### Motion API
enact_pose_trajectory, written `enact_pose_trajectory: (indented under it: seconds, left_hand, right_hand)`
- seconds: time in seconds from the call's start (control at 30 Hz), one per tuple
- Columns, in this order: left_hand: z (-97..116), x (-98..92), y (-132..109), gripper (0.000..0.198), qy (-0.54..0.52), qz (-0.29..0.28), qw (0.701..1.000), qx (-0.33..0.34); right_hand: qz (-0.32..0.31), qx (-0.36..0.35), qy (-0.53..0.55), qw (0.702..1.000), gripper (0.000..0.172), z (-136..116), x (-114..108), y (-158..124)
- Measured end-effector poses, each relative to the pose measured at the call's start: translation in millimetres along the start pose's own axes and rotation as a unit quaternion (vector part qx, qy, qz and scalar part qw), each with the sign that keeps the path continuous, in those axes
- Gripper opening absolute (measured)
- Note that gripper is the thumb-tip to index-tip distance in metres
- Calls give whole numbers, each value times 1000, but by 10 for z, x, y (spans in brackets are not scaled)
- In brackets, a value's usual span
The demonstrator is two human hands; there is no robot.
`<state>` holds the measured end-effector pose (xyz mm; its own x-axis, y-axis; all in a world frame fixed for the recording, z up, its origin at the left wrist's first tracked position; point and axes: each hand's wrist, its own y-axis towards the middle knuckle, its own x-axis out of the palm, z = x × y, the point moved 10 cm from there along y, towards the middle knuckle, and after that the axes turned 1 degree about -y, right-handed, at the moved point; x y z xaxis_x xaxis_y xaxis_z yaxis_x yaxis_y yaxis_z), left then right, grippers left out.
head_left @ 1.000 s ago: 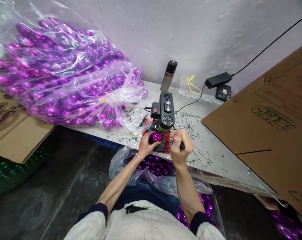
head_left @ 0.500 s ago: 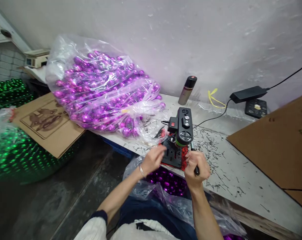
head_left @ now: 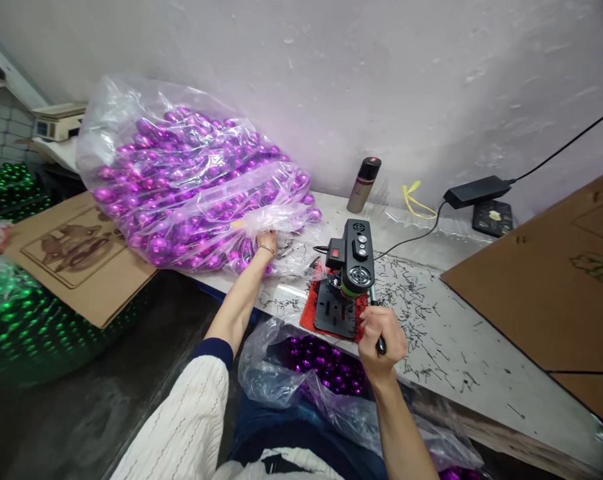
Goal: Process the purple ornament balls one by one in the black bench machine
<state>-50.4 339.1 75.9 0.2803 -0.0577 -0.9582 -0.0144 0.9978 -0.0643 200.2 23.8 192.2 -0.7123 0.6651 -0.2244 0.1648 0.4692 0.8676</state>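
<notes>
My right hand [head_left: 382, 335] is wrapped round the black handle [head_left: 380, 345] of a small bench machine [head_left: 360, 252] with a red switch and round vents on its black head. Its flat black base [head_left: 335, 313] stands on a red mat [head_left: 308, 313]. My left hand [head_left: 267, 241] reaches into the mouth of a big clear plastic bag [head_left: 276, 217] of shiny purple balls [head_left: 181, 173]; plastic and balls hide its fingers. Below the table edge, in front of me, an open clear bag [head_left: 256, 363] holds more purple balls [head_left: 326, 363].
Behind the machine stand a spray can [head_left: 364, 185], a yellow tie [head_left: 418, 201] and a power adapter [head_left: 478, 192]. Thin black bits [head_left: 411, 300] litter the table. Cardboard [head_left: 541, 267] leans in at right. At left, a cardboard sheet [head_left: 81, 253] lies over bagged green balls [head_left: 31, 327].
My left hand has moved from beside the machine's base, up and left, into the mouth of the bag of purple balls. My right hand stays on the handle. The view has shifted slightly.
</notes>
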Motion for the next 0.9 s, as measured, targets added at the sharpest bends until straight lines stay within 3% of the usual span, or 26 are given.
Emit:
enact_pose_trajectory:
  seconds: [0.17,0.23,0.27,0.33,0.4,0.47,0.53,0.63,0.8,0.9]
  left_hand:
    - [60,-67,-63,48,-66,-22,997,39]
    - [142,-69,-193,56,-201,-51,975,75]
    - [174,-53,-290,61,-307,-73,945,84]
    - [204,17,-530,67,-523,-117,841,77]
    - [195,134,-808,64,-649,-143,746,50]
    - [187,281,-1095,53,-699,-157,696,30]
    - [212,446,-1364,47,-718,-173,674,19]
    - [318,672,-1681,51,-699,-188,690,32]
    - [584,863,-1916,68,-569,-118,805,120]
    - [786,881,-1974,69,-466,-74,863,183]
  right_hand:
    - [-4,-2,-1,1000,25,5,13,-15]
    - [-6,-2,2,1000,24,7,16,-15]
    - [-5,-3,5,1000,24,4,16,-13]
    - [-6,-8,4,1000,25,-7,17,-3]
    - [-6,-11,-1,1000,26,-15,17,10]
    - [-6,-11,-3,1000,26,-18,15,24]
    - [-7,-9,-4,1000,27,-17,13,35]
    - [-8,-7,-15,1000,28,-23,16,45]
    - [-9,-13,-39,999,27,-59,14,68]
    - [-18,-19,-41,999,26,-77,17,84]
